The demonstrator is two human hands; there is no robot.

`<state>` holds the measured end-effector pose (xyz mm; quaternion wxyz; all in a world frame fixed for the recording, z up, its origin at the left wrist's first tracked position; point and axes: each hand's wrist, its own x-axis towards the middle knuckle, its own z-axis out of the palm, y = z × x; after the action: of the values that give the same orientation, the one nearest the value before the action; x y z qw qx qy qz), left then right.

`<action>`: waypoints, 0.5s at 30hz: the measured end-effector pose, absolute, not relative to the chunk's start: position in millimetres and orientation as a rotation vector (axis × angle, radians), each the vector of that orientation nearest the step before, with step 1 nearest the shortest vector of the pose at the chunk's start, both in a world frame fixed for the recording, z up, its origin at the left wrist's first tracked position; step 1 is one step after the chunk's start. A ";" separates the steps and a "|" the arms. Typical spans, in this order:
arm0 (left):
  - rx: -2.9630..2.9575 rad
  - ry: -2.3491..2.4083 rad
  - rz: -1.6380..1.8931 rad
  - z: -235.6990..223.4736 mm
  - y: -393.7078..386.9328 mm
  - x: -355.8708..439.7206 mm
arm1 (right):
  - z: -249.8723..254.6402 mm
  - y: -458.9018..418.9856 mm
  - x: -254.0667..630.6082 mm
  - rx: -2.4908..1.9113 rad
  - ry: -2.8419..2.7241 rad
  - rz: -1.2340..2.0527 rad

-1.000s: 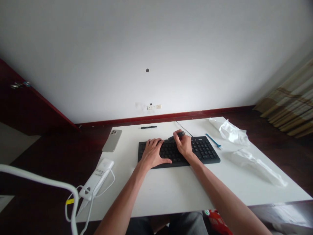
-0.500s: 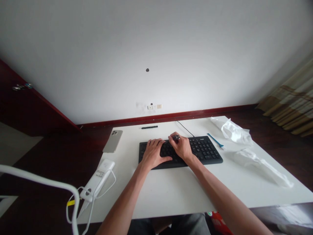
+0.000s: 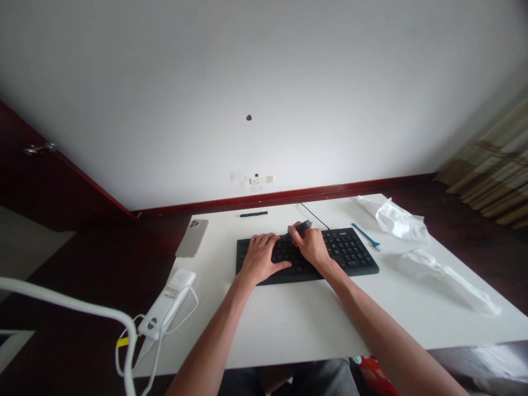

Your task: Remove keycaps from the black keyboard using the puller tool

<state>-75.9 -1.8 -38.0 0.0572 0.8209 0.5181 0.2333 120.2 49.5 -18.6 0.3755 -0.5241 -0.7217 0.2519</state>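
A black keyboard [image 3: 350, 254] lies on the white table. My left hand [image 3: 262, 258] rests flat on its left part, thumb spread away from the fingers, holding nothing. My right hand [image 3: 311, 245] is closed around a slim black tool [image 3: 304, 225] over the keyboard's upper middle. The tool's dark rear end sticks out above the fist, tilted up to the right. A thin dark part of it points left toward the top keys, near my left fingertips. Its exact kind does not show. Behind the keyboard lies a short row of small black keycaps [image 3: 253, 214].
A blue brush [image 3: 365, 235] lies right of the keyboard, near crumpled clear plastic bags [image 3: 396, 220]. On the left are a phone [image 3: 192, 238] and a white power strip [image 3: 167, 302] with looped cable. A white curved tube [image 3: 74, 302] crosses the lower left. The keyboard cable [image 3: 314, 215] runs backward.
My right hand has turned, so the tool's rear end now leans to the right instead of pointing at me. The left hand keeps its place on the keyboard. The view has shifted slightly.
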 end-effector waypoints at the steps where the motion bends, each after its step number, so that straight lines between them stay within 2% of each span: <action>1: 2.485 1.571 0.717 -38.3 -1.7 -75.9 | -18.2 48.1 118.5 -1.332 -1.880 0.615; 4: 2.467 1.573 0.746 -38.7 -1.4 -75.8 | -17.1 47.1 116.7 -1.338 -1.908 0.593; 11: 2.453 1.564 0.748 -38.3 -2.0 -76.0 | -16.6 55.8 131.3 -1.176 -1.940 0.842; 15: 2.471 1.565 0.726 -39.6 -1.2 -76.9 | -16.9 57.3 134.6 -1.080 -1.998 0.845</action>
<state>-76.9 -1.2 -39.6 0.0638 0.8183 0.5181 0.2405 134.6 57.3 -16.9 0.3514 -0.4174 -0.7718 0.3265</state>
